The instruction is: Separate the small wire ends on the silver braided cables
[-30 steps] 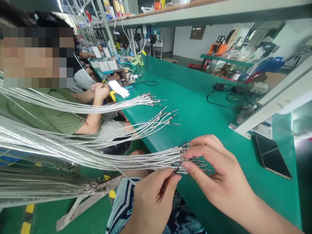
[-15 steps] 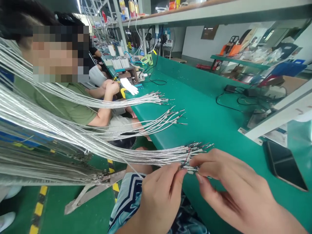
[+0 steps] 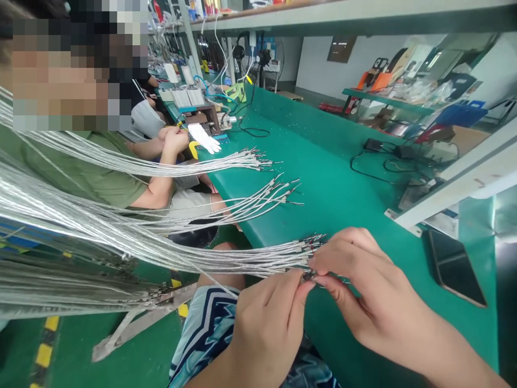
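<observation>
My left hand [image 3: 269, 318] is closed in a pinch on a white braided cable [image 3: 220, 285], close to its dark stripped end. Thumb and fingertips of my right hand [image 3: 365, 288] are pinched at that same end, almost touching the left fingertips. The thin wires there are mostly hidden by the fingers. Just behind both hands, the nearest bundle of white cables [image 3: 246, 260] lies over the bench edge, dark wire ends on the green top. Two more groups rest farther off: a middle bundle [image 3: 242, 209] and a far bundle [image 3: 214, 168].
The green bench [image 3: 323, 188] runs away from me. A phone [image 3: 456, 267] lies right, beside a white metal post [image 3: 452, 183]. Black power cords [image 3: 375, 164] sit behind. A co-worker in a green shirt [image 3: 117, 183] sits left, near a white glove [image 3: 204, 139] and a small machine [image 3: 205, 116].
My right hand has moved left and closed in on the cable end at my left fingertips. A red wire that stuck up there is now hidden. The whole view has shifted slightly.
</observation>
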Available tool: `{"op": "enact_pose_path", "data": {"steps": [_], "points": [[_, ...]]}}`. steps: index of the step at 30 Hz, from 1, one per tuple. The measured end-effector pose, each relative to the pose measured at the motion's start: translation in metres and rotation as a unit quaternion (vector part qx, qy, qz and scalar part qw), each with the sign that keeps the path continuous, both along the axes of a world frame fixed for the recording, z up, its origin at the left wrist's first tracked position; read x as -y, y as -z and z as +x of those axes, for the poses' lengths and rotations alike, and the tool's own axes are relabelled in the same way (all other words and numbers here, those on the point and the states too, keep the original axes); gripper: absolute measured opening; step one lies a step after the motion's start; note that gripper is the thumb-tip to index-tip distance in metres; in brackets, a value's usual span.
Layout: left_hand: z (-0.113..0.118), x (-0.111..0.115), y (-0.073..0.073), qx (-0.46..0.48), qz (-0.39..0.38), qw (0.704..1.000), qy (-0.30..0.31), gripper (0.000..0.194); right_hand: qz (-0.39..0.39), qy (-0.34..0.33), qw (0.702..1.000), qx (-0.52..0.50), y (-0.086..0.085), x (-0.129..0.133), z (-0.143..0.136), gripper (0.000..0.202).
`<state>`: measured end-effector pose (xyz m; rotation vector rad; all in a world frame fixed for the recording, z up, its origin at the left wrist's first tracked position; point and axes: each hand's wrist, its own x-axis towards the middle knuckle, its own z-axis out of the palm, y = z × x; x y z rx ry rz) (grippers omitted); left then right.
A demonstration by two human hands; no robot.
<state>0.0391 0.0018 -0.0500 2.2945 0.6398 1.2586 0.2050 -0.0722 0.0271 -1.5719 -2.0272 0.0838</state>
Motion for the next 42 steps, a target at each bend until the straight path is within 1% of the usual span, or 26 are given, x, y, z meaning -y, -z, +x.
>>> {"op": "enact_pose_path", "data": {"steps": [3, 7, 11, 13, 14, 16, 17, 19, 20, 21, 22, 23, 25, 27, 28, 30, 31, 33, 36, 39, 41, 42], "points": [[0.000, 0.001, -0.002, -0.002, -0.012, 1.000, 0.012, 0.014, 0.003, 0.004, 0.997, -0.075, 0.005, 0.000, -0.003, 0.041], [-0.002, 0.000, -0.004, 0.003, -0.008, 1.000, 0.024, 0.014, 0.014, 0.012, 0.987, -0.159, 0.007, 0.002, -0.004, 0.041], [-0.007, 0.000, -0.002, -0.005, -0.010, 0.999, 0.041, 0.014, 0.013, 0.022, 0.983, -0.180, 0.006, 0.006, -0.003, 0.043], [-0.010, -0.001, 0.001, -0.011, -0.010, 0.999, 0.037, 0.014, 0.018, 0.025, 0.984, -0.173, 0.002, 0.008, -0.001, 0.042], [-0.011, -0.003, 0.003, -0.012, -0.011, 0.999, 0.028, 0.014, 0.034, 0.028, 0.983, -0.177, -0.001, 0.009, 0.000, 0.040], [-0.015, -0.007, 0.009, -0.006, -0.018, 1.000, 0.005, 0.016, 0.098, 0.061, 0.972, -0.203, -0.009, 0.011, 0.006, 0.035], [-0.016, -0.010, 0.011, 0.000, -0.027, 1.000, -0.002, 0.017, 0.145, 0.089, 0.961, -0.219, -0.013, 0.011, 0.010, 0.033], [-0.020, -0.015, 0.015, 0.009, -0.055, 0.998, 0.005, 0.017, 0.234, 0.150, 0.926, -0.255, -0.017, 0.009, 0.019, 0.027], [-0.021, -0.016, 0.016, 0.014, -0.070, 0.997, 0.019, 0.017, 0.254, 0.166, 0.914, -0.270, -0.015, 0.006, 0.023, 0.025], [-0.022, -0.017, 0.016, 0.019, -0.080, 0.996, 0.035, 0.017, 0.250, 0.168, 0.908, -0.290, -0.012, 0.001, 0.027, 0.022], [-0.023, -0.017, 0.016, 0.023, -0.089, 0.994, 0.052, 0.018, 0.220, 0.158, 0.909, -0.315, -0.006, -0.004, 0.029, 0.019], [-0.023, -0.017, 0.015, 0.025, -0.094, 0.993, 0.067, 0.019, 0.166, 0.146, 0.913, -0.344, 0.001, -0.009, 0.030, 0.016], [-0.023, -0.015, 0.014, 0.027, -0.102, 0.991, 0.088, 0.022, 0.030, 0.104, 0.913, -0.394, 0.016, -0.019, 0.027, 0.008], [-0.023, -0.012, 0.013, 0.028, -0.111, 0.988, 0.103, 0.025, -0.097, 0.051, 0.890, -0.443, 0.027, -0.026, 0.020, 0.012], [-0.023, -0.011, 0.013, 0.026, -0.117, 0.987, 0.108, 0.026, -0.144, 0.020, 0.873, -0.466, 0.029, -0.028, 0.015, 0.016], [-0.023, -0.010, 0.014, 0.020, -0.124, 0.986, 0.110, 0.029, -0.194, -0.037, 0.840, -0.505, 0.030, -0.029, 0.006, 0.023], [-0.023, -0.011, 0.015, 0.017, -0.126, 0.986, 0.110, 0.029, -0.199, -0.056, 0.828, -0.521, 0.029, -0.029, 0.002, 0.025], [-0.023, -0.011, 0.015, 0.018, -0.125, 0.986, 0.106, 0.029, -0.191, -0.075, 0.813, -0.545, 0.026, -0.029, -0.003, 0.025], [-0.022, -0.012, 0.014, 0.028, -0.111, 0.988, 0.107, 0.027, -0.175, -0.067, 0.797, -0.574, 0.025, -0.028, -0.007, 0.023], [-0.022, -0.010, 0.008, 0.017, -0.109, 0.987, 0.113, 0.026, -0.150, -0.066, 0.780, -0.604, 0.028, -0.026, -0.008, 0.020], [-0.021, -0.009, 0.004, 0.000, -0.124, 0.985, 0.121, 0.027, -0.119, -0.086, 0.785, -0.602, 0.029, -0.025, -0.008, 0.019], [-0.021, -0.009, 0.002, -0.006, -0.139, 0.981, 0.135, 0.029, -0.103, -0.100, 0.797, -0.587, 0.029, -0.024, -0.008, 0.019]]}}
